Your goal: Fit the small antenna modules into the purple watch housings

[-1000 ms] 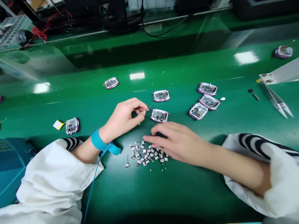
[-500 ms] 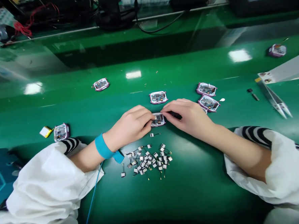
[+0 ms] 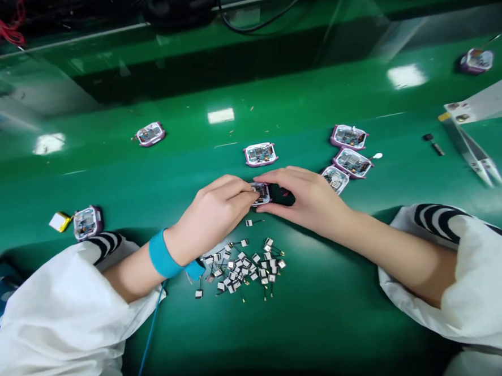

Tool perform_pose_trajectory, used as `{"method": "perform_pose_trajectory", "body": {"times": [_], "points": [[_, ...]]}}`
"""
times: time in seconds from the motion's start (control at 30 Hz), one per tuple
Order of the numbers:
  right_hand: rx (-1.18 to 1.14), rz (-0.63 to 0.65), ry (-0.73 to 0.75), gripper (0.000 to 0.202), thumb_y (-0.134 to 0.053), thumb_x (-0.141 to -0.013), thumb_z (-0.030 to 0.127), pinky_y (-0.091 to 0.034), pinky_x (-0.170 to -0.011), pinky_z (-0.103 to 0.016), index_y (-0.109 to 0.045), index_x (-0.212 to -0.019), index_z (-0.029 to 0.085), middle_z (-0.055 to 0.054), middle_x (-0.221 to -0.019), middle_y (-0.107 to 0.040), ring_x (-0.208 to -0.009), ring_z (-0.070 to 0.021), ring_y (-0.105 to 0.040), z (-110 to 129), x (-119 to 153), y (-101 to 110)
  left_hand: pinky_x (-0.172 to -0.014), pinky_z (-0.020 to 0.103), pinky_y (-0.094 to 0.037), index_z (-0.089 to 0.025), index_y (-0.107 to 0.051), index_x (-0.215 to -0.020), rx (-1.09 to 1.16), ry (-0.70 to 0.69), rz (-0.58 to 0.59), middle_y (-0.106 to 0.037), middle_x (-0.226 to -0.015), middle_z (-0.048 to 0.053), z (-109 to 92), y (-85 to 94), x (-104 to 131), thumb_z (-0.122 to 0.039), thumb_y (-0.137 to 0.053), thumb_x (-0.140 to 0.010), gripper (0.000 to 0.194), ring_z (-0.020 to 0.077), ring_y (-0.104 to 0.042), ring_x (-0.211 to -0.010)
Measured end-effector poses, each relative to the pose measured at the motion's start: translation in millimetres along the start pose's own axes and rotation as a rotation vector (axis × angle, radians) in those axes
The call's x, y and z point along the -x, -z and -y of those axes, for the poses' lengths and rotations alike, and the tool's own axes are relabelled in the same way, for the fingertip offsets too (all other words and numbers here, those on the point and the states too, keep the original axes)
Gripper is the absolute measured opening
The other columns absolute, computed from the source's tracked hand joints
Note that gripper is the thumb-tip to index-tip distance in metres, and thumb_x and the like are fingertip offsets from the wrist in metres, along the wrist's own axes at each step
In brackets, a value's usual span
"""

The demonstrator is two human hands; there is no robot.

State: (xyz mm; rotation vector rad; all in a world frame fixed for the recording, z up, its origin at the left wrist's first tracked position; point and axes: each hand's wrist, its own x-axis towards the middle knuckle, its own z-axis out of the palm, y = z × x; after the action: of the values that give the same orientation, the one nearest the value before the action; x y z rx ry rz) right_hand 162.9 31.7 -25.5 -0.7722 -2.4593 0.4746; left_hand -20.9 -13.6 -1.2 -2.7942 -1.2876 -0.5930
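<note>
A small watch case [image 3: 261, 193] with an open back and a bare circuit board lies between my hands. My right hand [image 3: 313, 194] holds it, index finger along the far edge and thumb at the near edge. From the other side, my left hand [image 3: 218, 210] has its fingers pressed together over the left end of the board. Its fingertips hide whatever they pinch there. A teal wrist strap [image 3: 165, 255] goes around my left wrist. Just below the case lies a single small square part with a short lead [image 3: 249, 222].
Nearer me lies a pile of similar leaded parts [image 3: 239, 271]. More open watch cases stand around: one behind [image 3: 261, 154], a cluster at right [image 3: 352, 162], one far left [image 3: 150, 134], one with a battery [image 3: 60, 222] at left. Tweezers [image 3: 474, 149] lie on the right.
My right fingers have gone from a pinch at the case's upper right corner to spanning its far and near edges. My left fingers have moved further over the board. The view has shifted slightly.
</note>
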Motion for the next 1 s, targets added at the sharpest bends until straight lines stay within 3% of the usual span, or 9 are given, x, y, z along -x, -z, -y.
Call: {"method": "perform_pose_trajectory", "body": {"times": [0.23,1.0], "points": [[0.003,-0.016,0.004,0.037,-0.061,-0.073,0.038,-0.048,-0.075,-0.031,-0.056,-0.101,0.015,-0.005,-0.097,-0.065,-0.086,-0.0186,-0.060,-0.4,0.0,-0.3,-0.071,0.024,-0.049,-0.016,-0.062,-0.086,-0.008,0.002,0.100,-0.062,-0.084,0.003,-0.7,5.4,-4.7,-0.017,-0.047,-0.084,0.015,0.0138,-0.056,-0.080],[-0.049,-0.002,-0.004,0.036,-0.062,-0.072,0.034,-0.047,-0.077,-0.033,-0.057,-0.099,0.011,-0.006,-0.094,-0.064,-0.087,-0.0197,-0.059,-1.6,0.3,0.3,-0.068,0.024,-0.048,-0.015,-0.064,-0.090,-0.134,-0.015,0.070,-0.060,-0.082,0.004,-3.8,3.6,-3.4,-0.018,-0.049,-0.083,0.017,0.0139,-0.054,-0.079]]}}
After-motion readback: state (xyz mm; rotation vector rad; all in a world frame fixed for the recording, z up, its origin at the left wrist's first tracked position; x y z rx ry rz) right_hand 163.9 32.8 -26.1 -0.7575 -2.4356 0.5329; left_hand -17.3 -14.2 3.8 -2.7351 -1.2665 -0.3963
